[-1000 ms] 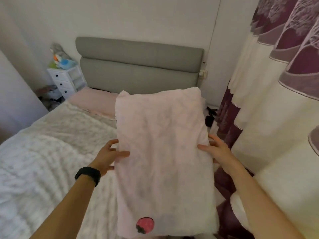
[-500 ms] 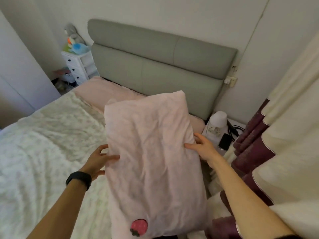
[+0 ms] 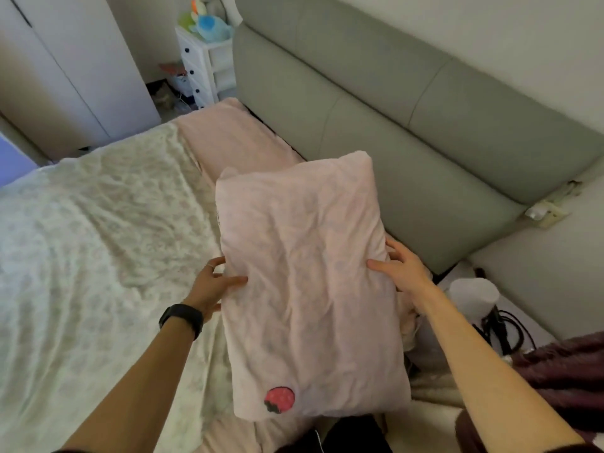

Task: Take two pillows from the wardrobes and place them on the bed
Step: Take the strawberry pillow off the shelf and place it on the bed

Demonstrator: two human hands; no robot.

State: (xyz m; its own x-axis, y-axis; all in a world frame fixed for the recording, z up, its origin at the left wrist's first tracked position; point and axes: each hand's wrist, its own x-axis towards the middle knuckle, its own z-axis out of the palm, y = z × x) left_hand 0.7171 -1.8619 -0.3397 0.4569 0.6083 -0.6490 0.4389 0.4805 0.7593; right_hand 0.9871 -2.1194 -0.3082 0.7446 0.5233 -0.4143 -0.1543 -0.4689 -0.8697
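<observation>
I hold a pale pink pillow [image 3: 310,289] with a red strawberry print near its lower edge, lengthwise over the right side of the bed [image 3: 81,256]. My left hand [image 3: 212,286], with a black band on the wrist, grips the pillow's left edge. On the opposite edge, my right hand [image 3: 402,269] clasps the pillow. A second pink pillow [image 3: 235,138] lies flat at the head of the bed against the grey headboard [image 3: 408,125]. The bed beneath the held pillow is hidden.
A white wardrobe [image 3: 65,70] stands at the far left. A small white drawer unit [image 3: 206,67] with toys on top sits beside the headboard. At the right, a white device [image 3: 474,299] with black cables stands on the floor, and a dark purple curtain [image 3: 562,371] hangs close.
I have moved closer to the head of the bed and look down more steeply. The pillow has come lower over the bed, still held by both hands.
</observation>
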